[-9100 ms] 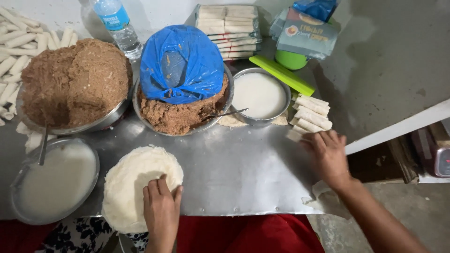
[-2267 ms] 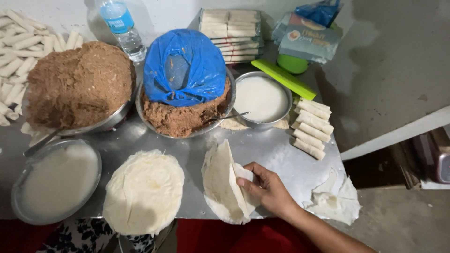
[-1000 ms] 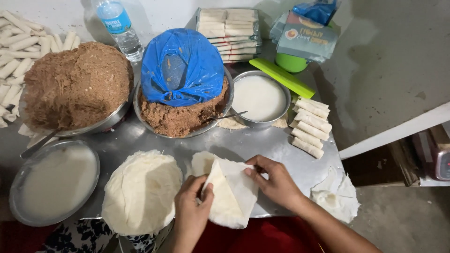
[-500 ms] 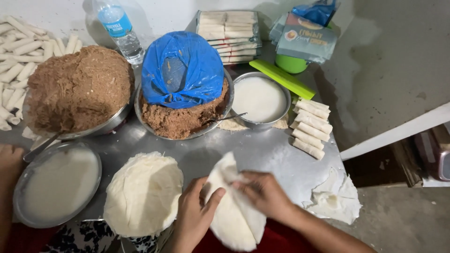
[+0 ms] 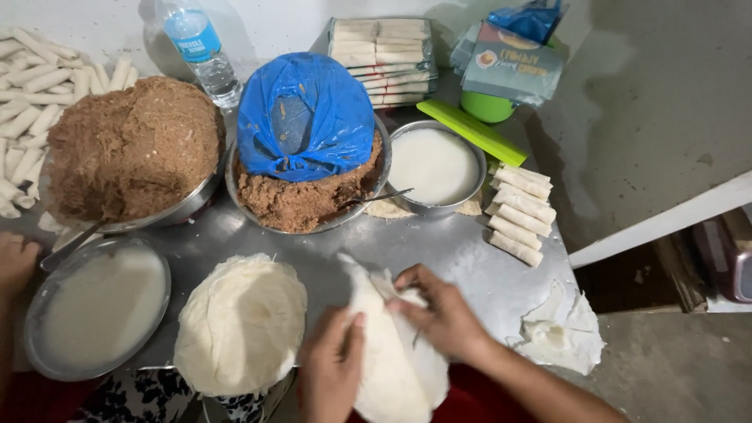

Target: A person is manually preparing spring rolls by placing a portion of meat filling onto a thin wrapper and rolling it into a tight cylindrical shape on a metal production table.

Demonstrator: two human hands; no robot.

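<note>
Since half a second earlier, the thin white wrapper sheet (image 5: 392, 360) had been drawn nearer the table's front edge, and another person's hand (image 5: 16, 262) stayed at the left edge. The left hand (image 5: 333, 368) lay flat and open against the sheet's left side while the right hand (image 5: 442, 313) pinched its upper fold. The stack of wrappers (image 5: 239, 321) sat at nine o'clock from the sheet, the bowl of brown filling under a blue bag (image 5: 305, 149) at twelve, and the finished rolls (image 5: 521, 211) at two.
</note>
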